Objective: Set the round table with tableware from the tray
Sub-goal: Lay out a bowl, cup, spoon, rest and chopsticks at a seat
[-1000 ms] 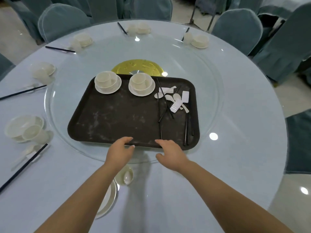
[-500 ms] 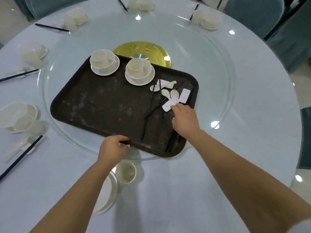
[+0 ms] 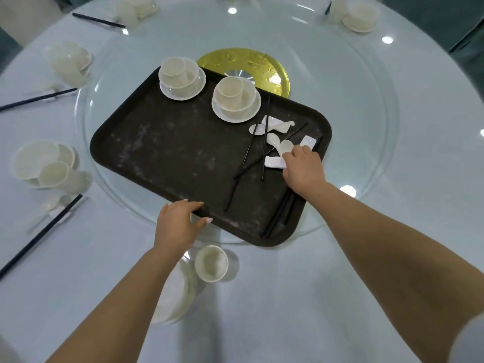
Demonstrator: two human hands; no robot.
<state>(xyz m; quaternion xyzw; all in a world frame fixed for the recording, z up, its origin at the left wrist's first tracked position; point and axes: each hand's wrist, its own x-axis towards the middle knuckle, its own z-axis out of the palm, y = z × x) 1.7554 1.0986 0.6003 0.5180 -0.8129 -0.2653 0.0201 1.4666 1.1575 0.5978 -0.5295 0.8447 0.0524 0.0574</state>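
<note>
A dark brown tray (image 3: 170, 153) lies on the glass turntable (image 3: 366, 127) of the round table (image 3: 262, 297). Two stacked white bowl-and-saucer sets (image 3: 182, 79) (image 3: 235, 100) stand at its far side. White spoons (image 3: 285, 146), white chopstick rests (image 3: 273, 162) and black chopsticks (image 3: 262, 158) lie mixed at its right end. My right hand (image 3: 303, 171) is curled over that pile, fingertips pinching a spoon next to a rest. My left hand (image 3: 180, 224) holds the tray's near rim. A white cup (image 3: 211, 263) and plate (image 3: 172, 292) sit at the near place.
Laid place settings ring the table: bowls and a cup (image 3: 44, 163) with black chopsticks (image 3: 39, 237) at left, more settings at far left (image 3: 69, 58) and far right (image 3: 358, 14). A gold hub (image 3: 251, 66) marks the turntable's centre. Another chopstick pair (image 3: 280, 218) lies near the tray's front corner.
My right hand left the tray's near edge and reached to the spoons and rests at the right end. The tray has turned, its right end swinging nearer. The camera tilted down.
</note>
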